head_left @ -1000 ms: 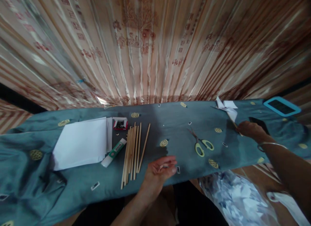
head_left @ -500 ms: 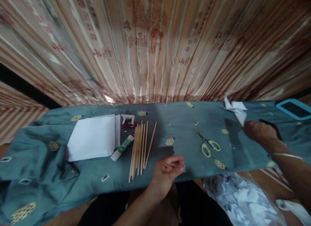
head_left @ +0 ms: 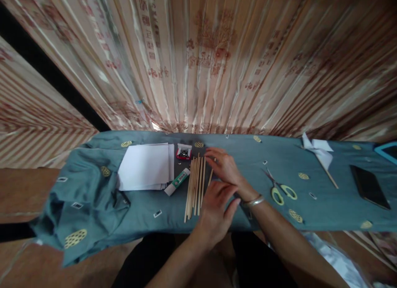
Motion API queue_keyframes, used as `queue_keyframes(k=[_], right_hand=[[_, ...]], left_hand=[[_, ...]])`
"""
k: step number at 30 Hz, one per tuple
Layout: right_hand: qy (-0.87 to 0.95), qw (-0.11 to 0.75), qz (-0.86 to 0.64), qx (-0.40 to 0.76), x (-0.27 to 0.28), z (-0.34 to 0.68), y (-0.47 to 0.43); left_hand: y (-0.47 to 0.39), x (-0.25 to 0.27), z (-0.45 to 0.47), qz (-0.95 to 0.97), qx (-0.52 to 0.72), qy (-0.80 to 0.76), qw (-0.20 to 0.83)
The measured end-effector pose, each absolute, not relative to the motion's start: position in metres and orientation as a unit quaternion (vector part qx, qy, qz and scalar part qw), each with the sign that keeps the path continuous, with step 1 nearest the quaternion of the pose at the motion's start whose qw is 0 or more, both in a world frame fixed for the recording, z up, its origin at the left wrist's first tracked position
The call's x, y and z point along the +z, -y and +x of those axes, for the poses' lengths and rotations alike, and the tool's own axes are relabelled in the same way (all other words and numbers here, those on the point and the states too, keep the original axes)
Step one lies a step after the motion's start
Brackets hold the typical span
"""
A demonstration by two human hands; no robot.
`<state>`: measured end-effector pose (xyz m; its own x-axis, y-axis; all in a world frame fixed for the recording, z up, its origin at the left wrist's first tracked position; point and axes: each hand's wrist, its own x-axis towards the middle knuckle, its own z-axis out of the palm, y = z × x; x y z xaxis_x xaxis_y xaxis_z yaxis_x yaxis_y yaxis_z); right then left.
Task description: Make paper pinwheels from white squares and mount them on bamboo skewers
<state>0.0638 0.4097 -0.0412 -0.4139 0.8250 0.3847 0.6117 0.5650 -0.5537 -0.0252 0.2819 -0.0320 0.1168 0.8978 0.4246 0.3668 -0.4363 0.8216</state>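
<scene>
My right hand (head_left: 226, 167), with a silver bangle on its wrist, reaches left over the upper ends of the wooden sticks (head_left: 194, 182). Its fingers are apart and loosely bent, with nothing visible in them. Nearer to me, my left hand (head_left: 217, 209) hovers by the lower right of the sticks, fingers bent and thumb apart, holding nothing I can see. The two hands overlap in view at the right wrist. A small red-and-white box (head_left: 184, 151) of dark pins or tacks stands open just beyond the sticks. Beside them lies a green-and-white glue stick (head_left: 177, 182).
White paper (head_left: 144, 166) is stacked at left. Scissors (head_left: 279, 187) with yellow-green handles lie right of my hands. Farther right are a white paper pinwheel (head_left: 320, 158) on a stick, a black phone (head_left: 369, 185) and a blue-framed object (head_left: 387, 151). A curtain (head_left: 214, 94) hangs behind.
My right hand has let go of the pinwheel's stick at the right and swung left to the sticks. The pinwheel stays lying on the cloth. The view has turned left.
</scene>
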Motion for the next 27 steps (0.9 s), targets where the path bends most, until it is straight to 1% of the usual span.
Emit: queue_keyframes(k=[3, 7, 14, 17, 21, 27], right_hand=[[0.825, 0.344, -0.419, 0.160, -0.053, 0.028, -0.419], [0.835, 0.342, -0.406, 0.147, -0.062, -0.005, -0.417], [0.904, 0.261, -0.323, 0.103, -0.049, -0.045, -0.384], [0.930, 0.223, -0.270, 0.109, -0.049, -0.056, -0.380], [0.944, 0.175, -0.256, 0.115, -0.062, -0.061, -0.381], [0.945, 0.183, -0.242, 0.124, -0.071, -0.060, -0.384]], left_hand=[[-0.281, -0.032, -0.032, 0.711, 0.492, -0.455, 0.211], [-0.276, -0.028, -0.039, 0.717, 0.493, -0.453, 0.195], [-0.268, -0.017, -0.056, 0.738, 0.471, -0.458, 0.155], [-0.265, -0.016, -0.061, 0.738, 0.464, -0.464, 0.158], [-0.263, -0.016, -0.065, 0.729, 0.469, -0.466, 0.178], [-0.261, -0.016, -0.068, 0.725, 0.478, -0.460, 0.185]])
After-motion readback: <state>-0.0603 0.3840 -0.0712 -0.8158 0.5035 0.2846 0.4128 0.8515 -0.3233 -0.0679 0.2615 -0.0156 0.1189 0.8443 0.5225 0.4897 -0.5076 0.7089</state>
